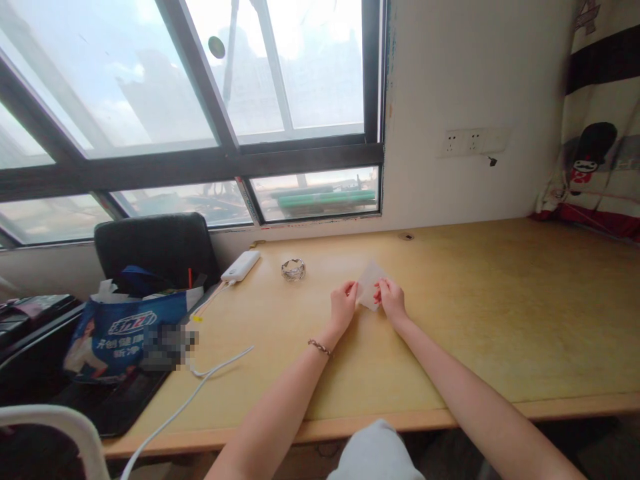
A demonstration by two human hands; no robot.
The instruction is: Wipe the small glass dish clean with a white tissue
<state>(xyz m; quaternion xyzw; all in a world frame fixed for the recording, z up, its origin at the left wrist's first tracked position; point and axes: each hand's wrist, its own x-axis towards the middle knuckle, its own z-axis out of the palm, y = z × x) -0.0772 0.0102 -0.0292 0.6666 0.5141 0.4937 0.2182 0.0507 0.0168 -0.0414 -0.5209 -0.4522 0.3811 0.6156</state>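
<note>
A small, whitish, translucent sheet is held between my two hands above the wooden table. My left hand pinches its left edge between thumb and fingers, and a braided bracelet circles that wrist. On the other side, my right hand has its fingers curled against the sheet's right part. Whether the sheet is a single layer or a thin bag cannot be made out.
A silvery patterned ring-shaped object sits left of my hands. Behind it at the left lie a white power bank and a white cable. A blue bag rests on a black chair. Wall sockets are behind the table.
</note>
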